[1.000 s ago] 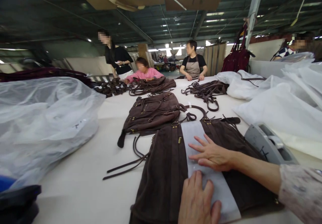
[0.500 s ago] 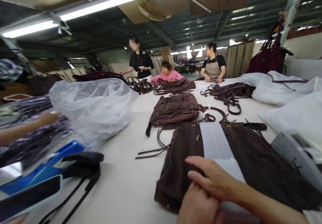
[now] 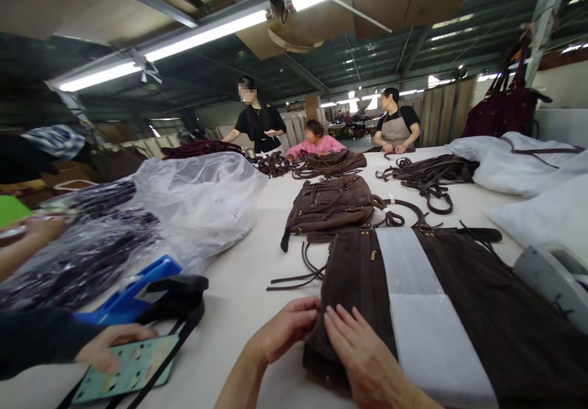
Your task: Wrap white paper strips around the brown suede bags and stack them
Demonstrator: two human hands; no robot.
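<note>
Brown suede bag (image 3: 459, 311) lies flat on the counter (image 3: 239, 311), bottom edge toward the camera, handle end pointing away. Dark brown, napped, with vertical seams and small brass fittings near the top. A white paper strip (image 3: 422, 311) runs lengthwise down its middle. Brown handle loop (image 3: 408, 204) and thin straps (image 3: 298, 271) trail off the far and left sides. Near-left corner looks slightly lifted.

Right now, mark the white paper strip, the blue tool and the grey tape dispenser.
white paper strip (image 3: 416, 286), head view, its middle.
blue tool (image 3: 131, 286), head view, its blue body.
grey tape dispenser (image 3: 546, 274), head view, its grey side.
</note>
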